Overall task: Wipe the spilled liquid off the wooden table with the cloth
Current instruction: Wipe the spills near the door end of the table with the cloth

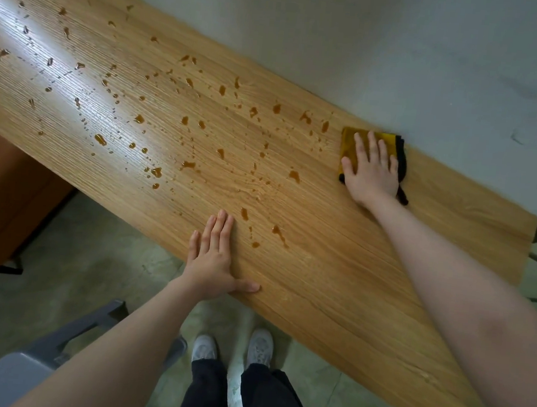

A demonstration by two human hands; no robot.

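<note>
I see the right hand (374,170) flat, fingers straight, pressing the yellow cloth (350,139) at the worktop's (334,290) far edge by the wall, prob. to sweep from there. Left hand (213,257) lies flat on the near edge, fingers straight, bracing w/ nothing held. Amber drops (186,121) spread leftward, unwiped.

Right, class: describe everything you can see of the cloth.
The cloth is yellow with a black edge, soft and apparently folded. It lies flat on the wooden table at its far edge, by the wall. The right hand presses on it with straight fingers, covering most of it. A black corner pokes out beside the wrist. The nearest brown drops lie just to its left, untouched.
</note>
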